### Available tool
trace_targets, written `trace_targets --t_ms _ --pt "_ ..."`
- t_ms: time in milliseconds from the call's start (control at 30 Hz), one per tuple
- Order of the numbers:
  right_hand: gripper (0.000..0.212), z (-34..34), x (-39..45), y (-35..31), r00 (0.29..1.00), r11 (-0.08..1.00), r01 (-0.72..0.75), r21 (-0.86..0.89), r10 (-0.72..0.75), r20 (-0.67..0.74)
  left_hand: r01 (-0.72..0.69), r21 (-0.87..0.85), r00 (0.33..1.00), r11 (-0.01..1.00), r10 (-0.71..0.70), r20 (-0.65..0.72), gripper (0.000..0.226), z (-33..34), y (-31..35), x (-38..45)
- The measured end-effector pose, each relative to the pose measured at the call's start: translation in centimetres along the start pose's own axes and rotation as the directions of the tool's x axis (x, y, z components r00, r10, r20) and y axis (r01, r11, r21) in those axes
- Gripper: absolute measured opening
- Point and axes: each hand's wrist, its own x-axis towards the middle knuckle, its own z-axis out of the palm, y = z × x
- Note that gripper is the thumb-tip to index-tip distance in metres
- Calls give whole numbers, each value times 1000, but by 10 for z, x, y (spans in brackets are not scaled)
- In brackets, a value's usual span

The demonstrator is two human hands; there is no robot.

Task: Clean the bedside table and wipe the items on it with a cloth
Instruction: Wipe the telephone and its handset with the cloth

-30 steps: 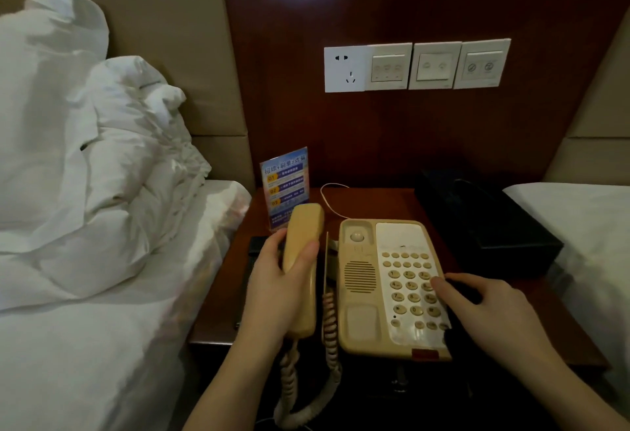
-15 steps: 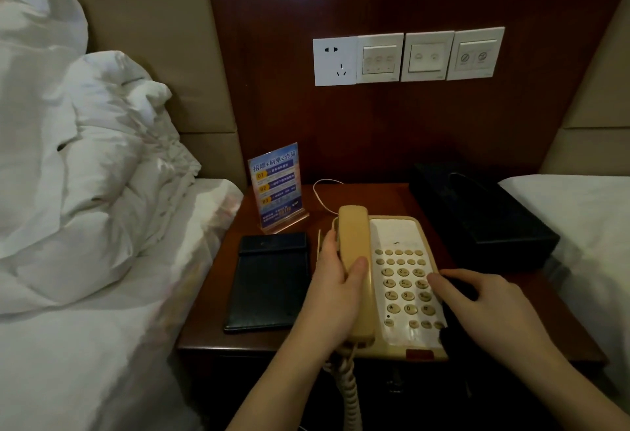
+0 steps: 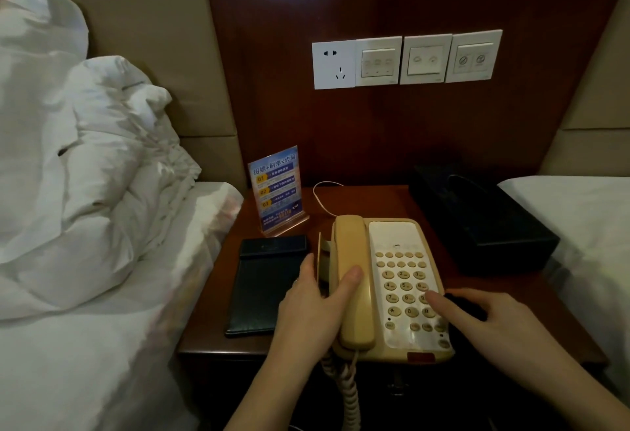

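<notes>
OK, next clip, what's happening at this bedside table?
A person is working on a beige corded desk telephone on a reddish-brown wooden bedside table. The left hand grips the beige handset, which lies in its cradle. The right hand rests at the keypad's right edge over something dark, possibly the cloth. A black leather folder, a blue acrylic sign and a black tissue box sit untouched.
</notes>
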Motion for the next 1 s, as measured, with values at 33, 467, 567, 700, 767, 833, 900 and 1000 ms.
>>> trace_targets --t_ms 33,467,567,700,767,833,900,1000 --pt "73 1 -1 1 1000 1000 0 11 0 0 1 3 1000 1000 -1 18 98 -1 0 1" --pt "34 21 47 1 987 812 -114 573 159 -29 -80 -94 993 992 70 -99 71 9 10 36" --pt "27 21 69 -5 985 757 -137 638 175 4 -86 -136 992 987 72 -107 70 7 13 55" --pt "29 26 97 -14 981 726 -129 675 193 -20 -100 -167 990 981 82 -114 68 2 22 84" --pt "30 30 109 -19 978 718 -128 684 204 -31 -111 -150 988 983 93 -120 65 1 25 96" --pt "31 32 118 -22 978 720 -112 684 200 -51 -110 -135 989 985 95 -113 66 0 26 105" --pt "31 33 125 -23 978 723 -98 684 199 -70 -107 -157 991 982 93 -95 67 -1 24 112" --pt "29 32 129 -23 977 742 -81 665 191 -94 -104 -246 993 964 88 -76 68 -5 18 114"
